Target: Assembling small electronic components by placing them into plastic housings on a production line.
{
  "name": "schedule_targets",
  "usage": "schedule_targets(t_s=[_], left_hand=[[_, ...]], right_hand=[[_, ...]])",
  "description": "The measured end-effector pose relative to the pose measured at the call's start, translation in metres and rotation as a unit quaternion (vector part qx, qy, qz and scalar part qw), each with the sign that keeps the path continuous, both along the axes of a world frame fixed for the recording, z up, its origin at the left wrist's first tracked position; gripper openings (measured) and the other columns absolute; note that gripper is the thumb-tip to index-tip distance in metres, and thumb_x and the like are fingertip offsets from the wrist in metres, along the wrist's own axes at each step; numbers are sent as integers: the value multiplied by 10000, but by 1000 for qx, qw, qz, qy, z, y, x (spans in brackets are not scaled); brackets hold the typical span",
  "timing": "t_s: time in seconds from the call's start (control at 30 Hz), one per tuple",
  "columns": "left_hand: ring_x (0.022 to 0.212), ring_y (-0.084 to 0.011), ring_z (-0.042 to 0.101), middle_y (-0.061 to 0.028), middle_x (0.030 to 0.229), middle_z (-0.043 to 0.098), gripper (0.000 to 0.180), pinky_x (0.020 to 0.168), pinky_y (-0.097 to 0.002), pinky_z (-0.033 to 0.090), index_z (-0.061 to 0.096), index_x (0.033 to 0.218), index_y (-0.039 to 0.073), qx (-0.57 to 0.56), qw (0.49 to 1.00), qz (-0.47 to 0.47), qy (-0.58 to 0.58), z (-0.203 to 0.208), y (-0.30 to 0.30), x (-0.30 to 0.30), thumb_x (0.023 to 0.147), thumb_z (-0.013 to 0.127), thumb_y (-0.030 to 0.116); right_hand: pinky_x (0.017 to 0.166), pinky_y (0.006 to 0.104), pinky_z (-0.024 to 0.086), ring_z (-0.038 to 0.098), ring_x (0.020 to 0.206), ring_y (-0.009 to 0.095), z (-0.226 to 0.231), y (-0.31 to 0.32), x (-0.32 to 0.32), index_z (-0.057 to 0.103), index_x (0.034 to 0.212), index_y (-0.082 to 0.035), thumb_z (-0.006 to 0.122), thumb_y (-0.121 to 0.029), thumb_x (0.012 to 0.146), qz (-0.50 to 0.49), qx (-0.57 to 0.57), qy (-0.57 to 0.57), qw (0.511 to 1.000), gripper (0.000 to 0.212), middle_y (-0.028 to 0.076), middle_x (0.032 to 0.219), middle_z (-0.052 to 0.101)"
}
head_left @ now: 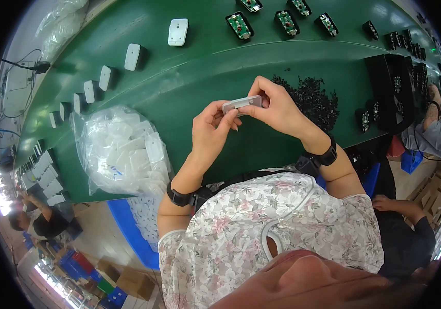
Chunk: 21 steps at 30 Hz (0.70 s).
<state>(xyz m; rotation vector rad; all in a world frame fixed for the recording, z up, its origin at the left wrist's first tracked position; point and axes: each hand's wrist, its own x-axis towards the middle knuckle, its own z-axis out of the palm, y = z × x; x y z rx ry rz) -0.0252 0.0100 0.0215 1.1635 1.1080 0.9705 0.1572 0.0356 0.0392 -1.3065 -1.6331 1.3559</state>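
Observation:
In front of my chest I hold a white plastic cover (pixel 241 104), tilted so that its narrow side faces up. My left hand (pixel 210 127) pinches its left end between thumb and fingers. At the right end, my right hand (pixel 280 109) grips the same cover, its thumb along the near edge. Just beyond my right hand lies a heap of small black parts (pixel 313 100), too small to make out singly. A transparent bag (pixel 122 154) full of white covers rests left of my left hand.
White-topped black cases (pixel 132 56) stand in a curved row at the left. Open black cases with green circuit boards (pixel 239 26) line the far side. A black box (pixel 384 87) is at the right. Blue bins (pixel 127 226) sit below the green table (pixel 205 67). Other people work on both sides.

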Motion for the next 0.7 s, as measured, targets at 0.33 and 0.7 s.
schedule_targets(t_s=[0.33, 0.7], left_hand=[[606, -179, 599, -83, 777, 642, 107, 584, -282, 469, 579, 934, 34, 6, 967, 122, 224, -23, 57, -36, 942, 495, 99], [923, -368, 523, -166, 994, 507, 451, 748, -413, 450, 500, 1100, 13, 234, 796, 91, 551, -28, 40, -20, 757, 715, 211]], right_hand=[[645, 312, 472, 550, 829, 217, -29, 109, -5, 575, 1002, -74, 723, -399, 732, -161, 457, -271, 832, 447, 74, 931, 554], [850, 303, 463, 569, 935, 248, -40, 123, -2, 532, 1120, -35, 698, -155, 743, -108, 294, -113, 943, 429, 109, 965, 546]])
